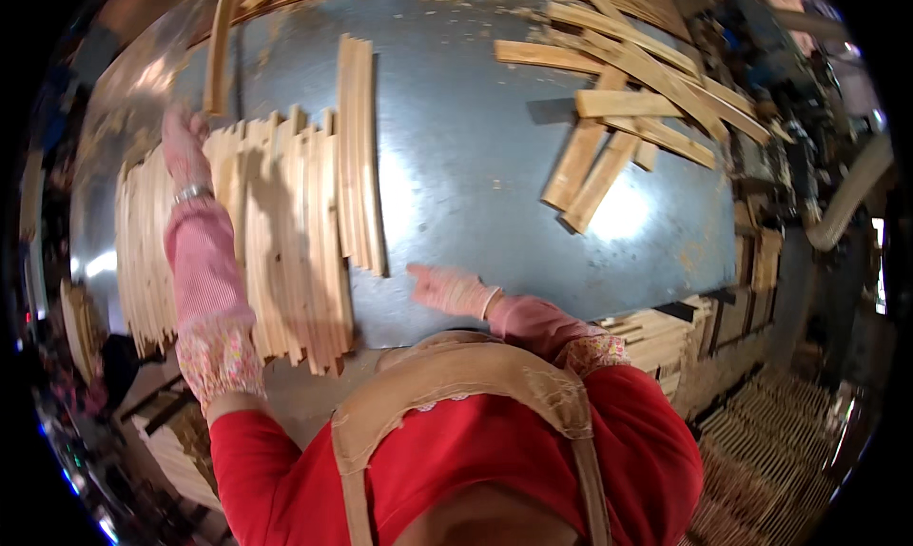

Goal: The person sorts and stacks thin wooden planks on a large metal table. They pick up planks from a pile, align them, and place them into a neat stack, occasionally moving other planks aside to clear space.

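Note:
My left hand [185, 145], in a pink glove, reaches over the far left end of a row of narrow wooden strips [285, 242] lying side by side. Its fingers look loosely spread, somewhat blurred, with nothing visible in them. Just beyond them is the near end of a single wooden board [220, 56]. My right hand [452, 291], also gloved, hovers at the near edge of the metal table [456, 165], fingers stretched left and holding nothing. A small group of longer strips [359, 156] lies beside the row, its near end close to my right fingertips.
Loose boards [628, 89] lie crisscrossed in a pile at the far right of the table. More long wood runs along the far edge. Stacked strips [656, 341] stand below the table's right edge, and a slatted wood stack [770, 451] sits at lower right.

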`<state>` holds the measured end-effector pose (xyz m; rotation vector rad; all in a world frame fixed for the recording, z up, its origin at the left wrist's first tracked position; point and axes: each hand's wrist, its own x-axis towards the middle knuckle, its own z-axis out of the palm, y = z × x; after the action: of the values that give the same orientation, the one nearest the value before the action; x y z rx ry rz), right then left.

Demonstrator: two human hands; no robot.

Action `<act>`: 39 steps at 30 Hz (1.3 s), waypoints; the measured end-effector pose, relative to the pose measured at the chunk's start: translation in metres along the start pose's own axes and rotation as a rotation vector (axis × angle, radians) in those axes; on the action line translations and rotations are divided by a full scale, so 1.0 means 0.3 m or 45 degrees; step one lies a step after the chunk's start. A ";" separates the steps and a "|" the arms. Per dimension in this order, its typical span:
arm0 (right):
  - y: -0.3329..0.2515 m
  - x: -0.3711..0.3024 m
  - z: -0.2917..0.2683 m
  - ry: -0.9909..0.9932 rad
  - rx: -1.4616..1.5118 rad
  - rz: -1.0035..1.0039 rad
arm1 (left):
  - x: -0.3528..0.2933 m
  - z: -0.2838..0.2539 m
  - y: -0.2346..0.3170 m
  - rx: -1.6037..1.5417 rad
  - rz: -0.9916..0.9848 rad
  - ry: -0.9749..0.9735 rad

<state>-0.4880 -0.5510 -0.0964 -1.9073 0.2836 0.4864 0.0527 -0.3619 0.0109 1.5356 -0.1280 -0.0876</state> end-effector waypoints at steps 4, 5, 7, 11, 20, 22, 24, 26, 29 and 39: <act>0.263 -0.047 -0.308 1.071 -0.311 0.245 | -0.510 0.308 -0.185 0.556 0.026 -0.343; 0.318 -0.044 -0.419 1.223 -0.420 0.438 | -0.644 0.360 -0.212 0.488 -0.056 -0.384; 0.371 -0.055 -0.618 1.398 -0.585 0.649 | -0.869 0.481 -0.211 0.421 -0.249 -0.489; 0.414 -0.057 -0.792 1.388 -0.645 1.014 | -1.176 0.640 -0.271 0.304 -0.521 -0.725; 0.322 -0.214 -0.528 1.225 0.879 0.192 | -1.439 0.925 -0.337 0.256 -0.806 -1.137; 0.331 -0.226 -0.389 0.995 1.298 0.062 | -1.422 0.949 -0.347 0.236 -1.141 -1.398; 0.550 -0.187 -0.434 1.176 0.821 0.047 | -1.443 0.937 -0.337 0.280 -1.089 -1.348; 0.550 -0.176 -0.600 1.297 1.633 0.196 | -1.462 0.903 -0.335 0.319 -1.044 -1.262; 0.781 -0.113 -0.881 1.274 1.910 -0.043 | -1.496 0.903 -0.296 0.379 -1.014 -1.215; 0.562 -0.246 -0.716 1.402 1.210 0.420 | -1.533 0.806 -0.397 0.453 -0.835 -0.856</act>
<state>-0.5807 -0.8155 -0.1328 -0.9960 1.2913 -0.5028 -0.4332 -0.5424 -0.1137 1.7959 -0.1720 -1.1561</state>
